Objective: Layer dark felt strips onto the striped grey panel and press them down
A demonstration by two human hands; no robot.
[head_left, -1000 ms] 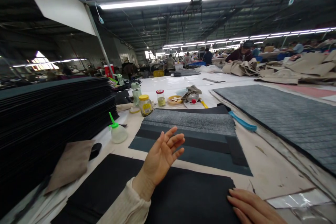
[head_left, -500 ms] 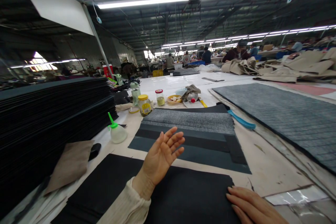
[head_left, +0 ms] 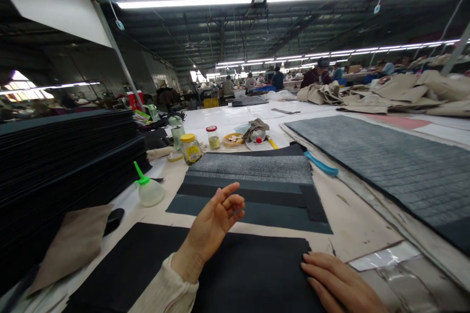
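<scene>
My left hand (head_left: 210, 227) is raised over a stack of flat black sheets (head_left: 253, 274), palm turned to the right. Its fingers are slightly bent and apart, with nothing in them. At the stack's right edge lies my right hand (head_left: 336, 276), fingers stretched out flat and touching the top sheet near its corner. Just beyond both hands sits a layered dark panel (head_left: 257, 224) with a speckled grey band (head_left: 253, 168) along its far part and black strips across it.
A tall pile of dark sheets (head_left: 73, 156) stands on the left, beside a green-tipped squeeze bottle (head_left: 151, 193) and a brown piece (head_left: 71, 239). Farther off are a yellow-lidded jar (head_left: 191, 150), a red-lidded jar (head_left: 213, 139) and a blue-handled tool (head_left: 321, 164). A large grey quilted sheet (head_left: 385, 166) lies right.
The whole view has shifted, so the table things appear farther left. My left hand's fingers have curled a little more. My right hand stays at the stack's edge.
</scene>
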